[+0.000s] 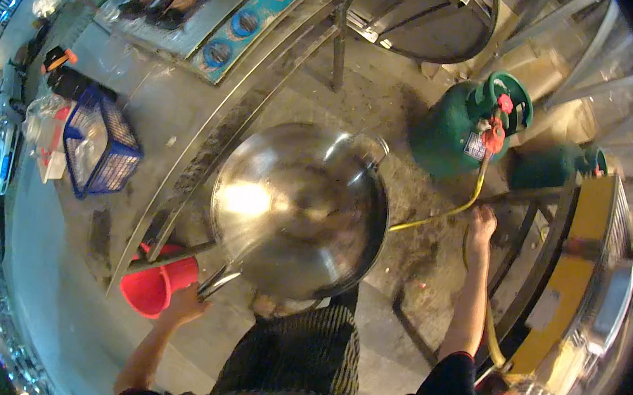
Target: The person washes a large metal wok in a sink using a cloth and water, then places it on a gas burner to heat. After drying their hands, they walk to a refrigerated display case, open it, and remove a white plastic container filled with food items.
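Observation:
A large round metal wok [300,213] lies in front of me, its bowl facing up and shining under a light. My left hand [187,304] is closed around the end of its long handle [219,283]. Just behind that hand, a red plastic bucket or scoop [157,285] lies tilted. Out to the right is my right hand [484,219], its fingers curled beside a yellow gas hose [477,186]; whether it holds anything cannot be seen. That hose runs from the red regulator [493,136] on a green gas cylinder [448,124] towards the wok.
A metal counter edge [208,121] runs along the left, with a blue plastic basket [103,144] beyond it and a stove with blue knobs [245,24] at the top. On the right stand a second green cylinder [548,165] and a yellow-sided counter [561,284].

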### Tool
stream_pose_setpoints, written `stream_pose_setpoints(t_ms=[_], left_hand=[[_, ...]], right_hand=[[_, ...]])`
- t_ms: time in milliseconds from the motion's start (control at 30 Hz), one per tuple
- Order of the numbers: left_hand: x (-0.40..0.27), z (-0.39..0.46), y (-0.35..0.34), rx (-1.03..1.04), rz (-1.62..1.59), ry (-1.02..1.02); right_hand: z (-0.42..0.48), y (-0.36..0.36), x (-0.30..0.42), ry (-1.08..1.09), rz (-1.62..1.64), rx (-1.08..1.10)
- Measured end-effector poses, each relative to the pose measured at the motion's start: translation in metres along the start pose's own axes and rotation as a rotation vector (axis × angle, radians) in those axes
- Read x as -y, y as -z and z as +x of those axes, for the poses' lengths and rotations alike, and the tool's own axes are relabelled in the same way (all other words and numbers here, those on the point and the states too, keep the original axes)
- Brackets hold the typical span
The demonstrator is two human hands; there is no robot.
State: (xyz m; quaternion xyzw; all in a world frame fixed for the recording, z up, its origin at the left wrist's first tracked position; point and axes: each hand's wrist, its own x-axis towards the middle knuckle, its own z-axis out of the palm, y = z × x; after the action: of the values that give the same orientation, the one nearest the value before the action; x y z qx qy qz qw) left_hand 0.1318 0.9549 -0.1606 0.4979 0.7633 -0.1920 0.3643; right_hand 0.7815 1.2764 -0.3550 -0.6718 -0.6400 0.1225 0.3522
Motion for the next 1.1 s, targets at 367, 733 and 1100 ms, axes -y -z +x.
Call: stream_pose_setpoints(t_ms=[367, 733, 1100], left_hand=[[0.067, -0.011, -0.010, 0.263, -1.137, -0.146], [0.168, -0.025, -0.190, 0.101, -0.906, 0.104], [0.082, 0.035, -0.216, 0.135, -0.574, -0.115]], right_hand=[[-0.429, -0.009, 0.268, -0.946, 0.688, 0.496], [-0.487, -0.044, 0.282, -1.279, 0.921, 0.697], [-0.555, -0.144, 0.344, -1.547, 1.341, 0.556]])
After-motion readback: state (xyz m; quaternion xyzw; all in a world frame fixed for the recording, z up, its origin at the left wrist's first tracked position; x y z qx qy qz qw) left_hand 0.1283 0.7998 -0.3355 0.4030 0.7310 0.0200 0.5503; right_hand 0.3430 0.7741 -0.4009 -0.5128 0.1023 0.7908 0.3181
